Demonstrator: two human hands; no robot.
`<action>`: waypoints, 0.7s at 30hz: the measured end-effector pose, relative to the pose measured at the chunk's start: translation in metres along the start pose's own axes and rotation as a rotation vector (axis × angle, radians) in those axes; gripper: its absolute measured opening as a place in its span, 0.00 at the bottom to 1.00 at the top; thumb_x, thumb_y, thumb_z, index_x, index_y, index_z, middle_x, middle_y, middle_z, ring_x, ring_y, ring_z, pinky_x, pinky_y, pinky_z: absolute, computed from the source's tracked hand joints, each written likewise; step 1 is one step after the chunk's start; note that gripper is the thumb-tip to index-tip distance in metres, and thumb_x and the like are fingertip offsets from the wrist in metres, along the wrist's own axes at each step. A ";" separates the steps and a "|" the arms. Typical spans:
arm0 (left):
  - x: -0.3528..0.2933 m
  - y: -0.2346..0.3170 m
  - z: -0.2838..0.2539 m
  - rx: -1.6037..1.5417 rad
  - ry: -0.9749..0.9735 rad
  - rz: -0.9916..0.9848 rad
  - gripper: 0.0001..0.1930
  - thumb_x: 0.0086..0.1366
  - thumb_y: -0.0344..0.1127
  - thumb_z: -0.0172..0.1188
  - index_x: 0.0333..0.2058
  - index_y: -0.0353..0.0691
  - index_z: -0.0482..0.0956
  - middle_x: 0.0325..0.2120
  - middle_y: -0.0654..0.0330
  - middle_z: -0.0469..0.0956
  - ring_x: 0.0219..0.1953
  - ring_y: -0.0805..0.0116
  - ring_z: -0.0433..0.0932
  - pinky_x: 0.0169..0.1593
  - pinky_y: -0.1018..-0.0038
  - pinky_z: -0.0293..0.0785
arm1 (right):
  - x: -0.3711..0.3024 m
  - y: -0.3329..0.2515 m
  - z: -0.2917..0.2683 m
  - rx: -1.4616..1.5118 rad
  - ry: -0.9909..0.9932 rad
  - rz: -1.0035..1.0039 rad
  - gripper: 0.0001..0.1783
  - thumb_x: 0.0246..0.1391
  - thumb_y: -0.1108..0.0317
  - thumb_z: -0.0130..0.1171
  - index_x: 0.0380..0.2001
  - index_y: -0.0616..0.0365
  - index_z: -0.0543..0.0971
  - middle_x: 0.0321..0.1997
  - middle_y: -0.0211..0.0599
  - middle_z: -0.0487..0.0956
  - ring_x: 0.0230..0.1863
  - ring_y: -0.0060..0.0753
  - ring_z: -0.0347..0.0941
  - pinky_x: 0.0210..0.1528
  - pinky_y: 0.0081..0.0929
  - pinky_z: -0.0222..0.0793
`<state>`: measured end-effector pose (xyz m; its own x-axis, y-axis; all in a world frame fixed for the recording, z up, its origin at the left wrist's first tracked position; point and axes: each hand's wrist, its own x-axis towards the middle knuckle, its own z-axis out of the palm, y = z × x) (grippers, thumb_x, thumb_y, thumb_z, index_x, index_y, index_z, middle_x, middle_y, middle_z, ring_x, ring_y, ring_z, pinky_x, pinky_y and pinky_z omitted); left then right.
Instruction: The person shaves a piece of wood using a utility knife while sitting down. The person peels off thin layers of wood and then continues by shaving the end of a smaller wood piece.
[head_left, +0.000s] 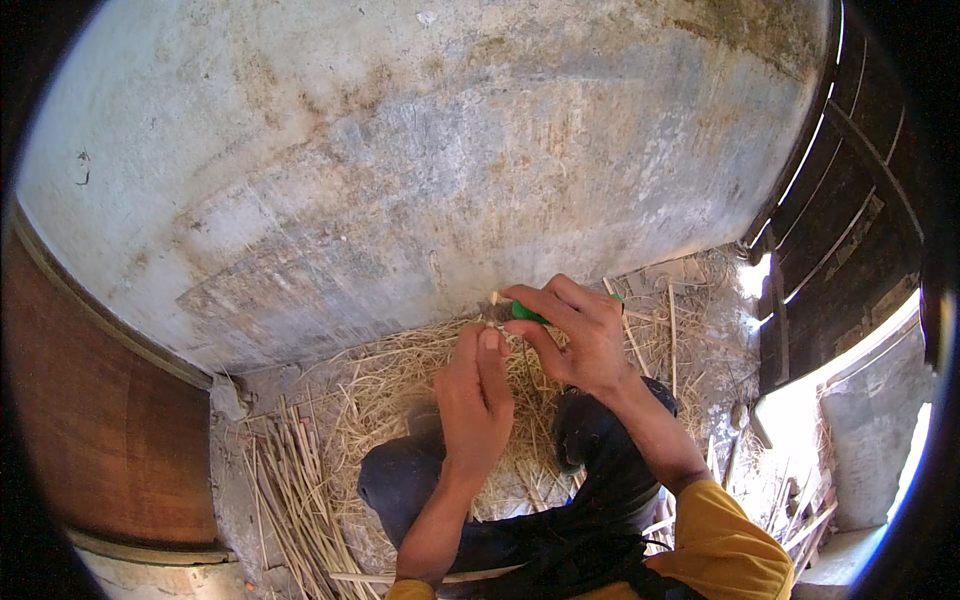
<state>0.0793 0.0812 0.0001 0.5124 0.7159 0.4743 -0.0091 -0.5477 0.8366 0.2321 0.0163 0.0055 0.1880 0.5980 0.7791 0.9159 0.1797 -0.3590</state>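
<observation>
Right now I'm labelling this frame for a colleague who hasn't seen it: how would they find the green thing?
Start at the big stained grey wall and drop to the straw at its foot. There the right hand pinches a small green tool beside the left hand. It is the only bright green item among pale stalks.

A stained, weathered grey wall fills most of the view, meeting the ground where loose straw lies spread in a heap. A bundle of straight pale stalks lies on the floor to the left of the straw, near a reddish-brown wooden panel. At the right, a dark slatted wooden door lets bright light through its gaps.
</observation>
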 end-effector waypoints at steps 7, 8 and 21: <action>0.003 0.004 -0.002 0.031 0.009 -0.013 0.14 0.79 0.36 0.45 0.36 0.33 0.72 0.22 0.50 0.73 0.19 0.55 0.72 0.26 0.63 0.65 | 0.003 -0.005 0.003 -0.023 -0.008 0.022 0.20 0.50 0.64 0.74 0.48 0.51 0.84 0.26 0.33 0.75 0.22 0.39 0.74 0.24 0.35 0.69; 0.004 0.006 -0.003 0.042 0.014 -0.024 0.13 0.79 0.35 0.45 0.36 0.33 0.72 0.22 0.50 0.73 0.19 0.54 0.72 0.26 0.63 0.65 | 0.004 -0.005 0.005 -0.023 -0.007 0.020 0.20 0.50 0.64 0.74 0.48 0.51 0.84 0.26 0.33 0.75 0.22 0.39 0.74 0.24 0.35 0.69; 0.004 0.011 -0.007 0.098 0.047 -0.028 0.12 0.78 0.34 0.45 0.35 0.34 0.70 0.21 0.49 0.72 0.20 0.45 0.73 0.26 0.60 0.65 | 0.006 -0.006 0.014 0.004 0.050 0.017 0.19 0.53 0.63 0.72 0.48 0.52 0.84 0.27 0.34 0.76 0.22 0.42 0.74 0.24 0.35 0.69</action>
<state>0.0750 0.0814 0.0133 0.4705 0.7500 0.4649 0.0904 -0.5651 0.8201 0.2228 0.0294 0.0048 0.2216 0.5613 0.7974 0.9111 0.1724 -0.3745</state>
